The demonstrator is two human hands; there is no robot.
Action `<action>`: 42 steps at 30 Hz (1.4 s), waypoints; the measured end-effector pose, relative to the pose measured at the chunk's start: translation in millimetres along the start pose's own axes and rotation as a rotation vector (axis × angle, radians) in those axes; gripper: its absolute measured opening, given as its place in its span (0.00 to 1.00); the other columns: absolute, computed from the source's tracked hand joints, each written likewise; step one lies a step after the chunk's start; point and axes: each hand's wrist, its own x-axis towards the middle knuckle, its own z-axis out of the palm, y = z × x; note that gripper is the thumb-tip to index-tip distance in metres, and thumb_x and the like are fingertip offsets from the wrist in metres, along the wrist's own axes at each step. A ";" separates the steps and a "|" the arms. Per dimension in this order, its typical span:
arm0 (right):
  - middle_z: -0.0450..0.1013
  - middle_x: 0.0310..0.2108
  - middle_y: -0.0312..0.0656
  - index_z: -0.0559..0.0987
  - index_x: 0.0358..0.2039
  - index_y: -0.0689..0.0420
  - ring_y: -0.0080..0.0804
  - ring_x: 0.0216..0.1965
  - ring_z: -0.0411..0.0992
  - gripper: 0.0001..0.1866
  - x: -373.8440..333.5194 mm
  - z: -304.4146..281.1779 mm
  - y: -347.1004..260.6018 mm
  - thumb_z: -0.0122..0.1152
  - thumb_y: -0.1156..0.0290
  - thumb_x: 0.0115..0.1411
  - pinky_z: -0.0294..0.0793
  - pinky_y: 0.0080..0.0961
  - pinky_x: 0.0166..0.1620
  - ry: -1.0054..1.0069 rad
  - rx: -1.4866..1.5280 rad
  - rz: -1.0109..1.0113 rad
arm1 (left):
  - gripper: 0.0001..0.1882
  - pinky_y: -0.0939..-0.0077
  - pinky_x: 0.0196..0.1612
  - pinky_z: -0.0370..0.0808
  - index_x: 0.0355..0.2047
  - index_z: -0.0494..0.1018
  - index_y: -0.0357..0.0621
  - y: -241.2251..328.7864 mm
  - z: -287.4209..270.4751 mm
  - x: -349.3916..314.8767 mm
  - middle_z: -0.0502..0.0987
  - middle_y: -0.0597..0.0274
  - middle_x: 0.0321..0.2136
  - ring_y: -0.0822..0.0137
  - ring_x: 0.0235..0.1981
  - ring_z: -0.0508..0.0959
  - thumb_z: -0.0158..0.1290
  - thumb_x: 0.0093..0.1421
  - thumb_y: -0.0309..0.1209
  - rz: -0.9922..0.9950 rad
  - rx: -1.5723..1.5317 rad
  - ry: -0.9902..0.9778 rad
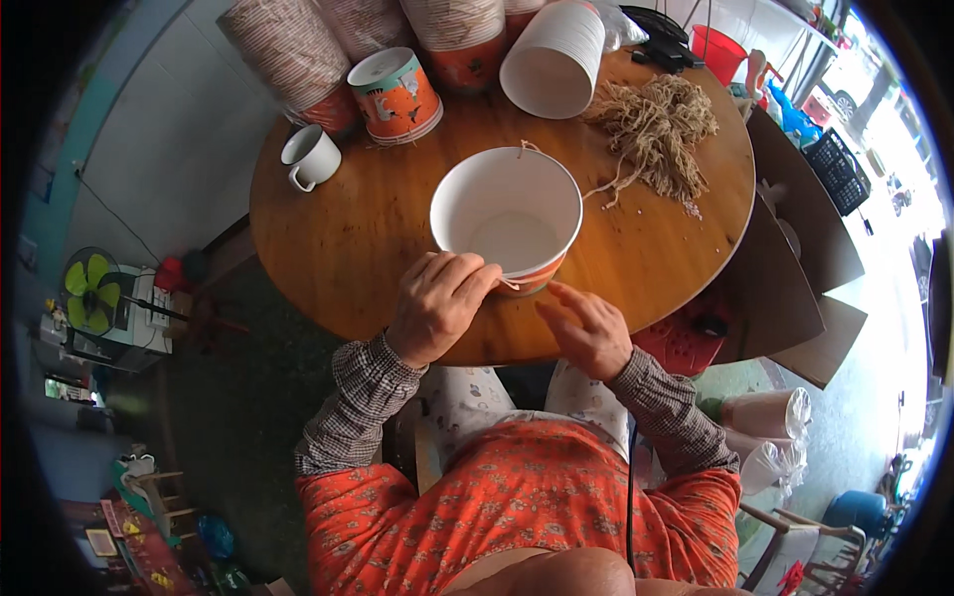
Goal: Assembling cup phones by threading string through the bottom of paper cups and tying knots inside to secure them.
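Note:
A round white-lined paper bucket (457, 204) with an orange printed outside stands near the middle of the wooden table. A bit of twine (528, 148) is looped at its far rim, and another short piece shows at the near rim. There my left hand (438, 306) is closed in a pinch on that twine, against the rim; its thumb is mostly hidden. My right hand (590, 332) hovers just right of the bucket's near side, fingers bent and apart, with nothing visible in them.
A tangled heap of twine (664, 134) lies at the table's right. Along the back stand tall bucket stacks (288, 55), a short orange stack (396, 99) and a tipped white stack (554, 65). A white mug (311, 157) sits left; cardboard boxes (760, 288) stand beyond the right edge.

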 end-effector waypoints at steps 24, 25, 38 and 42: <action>0.71 0.33 0.41 0.76 0.39 0.55 0.41 0.30 0.74 0.12 110.2 82.4 123.1 0.56 0.80 0.53 0.76 0.32 0.29 0.408 0.219 0.277 | 0.05 0.76 0.36 0.75 0.33 0.73 0.49 -391.3 139.7 30.9 0.76 0.69 0.31 0.71 0.33 0.76 0.56 0.60 0.34 -1.431 -1.369 0.802; 0.71 0.33 0.41 0.76 0.39 0.56 0.41 0.29 0.74 0.12 111.5 83.1 123.7 0.56 0.80 0.53 0.75 0.32 0.28 0.414 0.217 0.279 | 0.08 0.77 0.33 0.74 0.31 0.73 0.51 -393.3 141.8 27.0 0.75 0.70 0.28 0.72 0.29 0.75 0.58 0.58 0.39 -1.507 -1.312 0.778; 0.70 0.37 0.40 0.74 0.41 0.56 0.36 0.35 0.73 0.14 108.1 78.4 118.8 0.56 0.78 0.51 0.77 0.30 0.30 0.258 0.284 0.253 | 0.43 0.59 0.58 0.64 0.62 0.57 0.35 -408.0 113.8 92.9 0.59 0.37 0.58 0.46 0.58 0.64 0.54 0.57 0.55 -0.891 -0.146 0.616; 0.69 0.36 0.40 0.74 0.40 0.57 0.35 0.35 0.73 0.15 101.6 82.2 126.4 0.56 0.78 0.50 0.77 0.30 0.30 0.262 0.250 0.256 | 0.47 0.58 0.60 0.62 0.60 0.59 0.33 -399.8 157.6 100.7 0.63 0.37 0.57 0.44 0.58 0.64 0.54 0.53 0.60 -1.022 -0.079 0.398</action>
